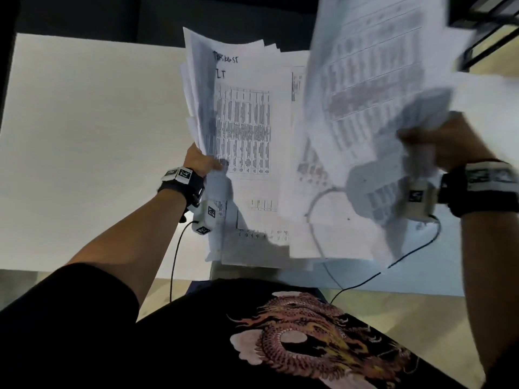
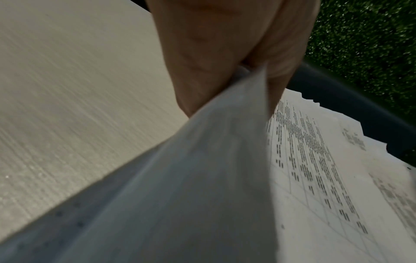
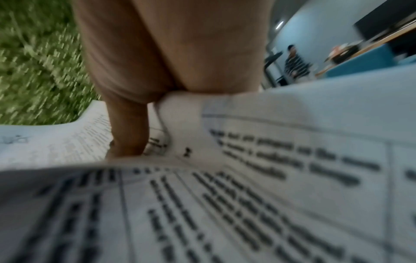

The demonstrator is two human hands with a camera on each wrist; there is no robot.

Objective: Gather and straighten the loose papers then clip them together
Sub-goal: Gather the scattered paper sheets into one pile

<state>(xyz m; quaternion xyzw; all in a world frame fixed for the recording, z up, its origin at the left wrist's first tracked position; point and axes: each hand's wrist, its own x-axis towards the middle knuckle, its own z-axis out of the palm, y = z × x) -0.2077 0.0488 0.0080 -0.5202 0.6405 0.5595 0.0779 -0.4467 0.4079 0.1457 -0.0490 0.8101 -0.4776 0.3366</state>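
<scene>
Your left hand [image 1: 200, 161] pinches one fanned sheaf [image 1: 236, 119] above the white table [image 1: 84, 136]; your right hand [image 1: 438, 144] clutches a second, blurred sheaf [image 1: 365, 80]. Edges ragged; open tabletop lies left.

right hand [image 3: 171, 53] pinching a curled printed sheet [image 3: 247, 204], thumb [image 3: 128, 128] pressing down on the paper, blurred table text filling the foreground, green turf [image 3: 33, 62] lying behind, a seated person in stripes [image 3: 296, 65] sitting far off
</scene>
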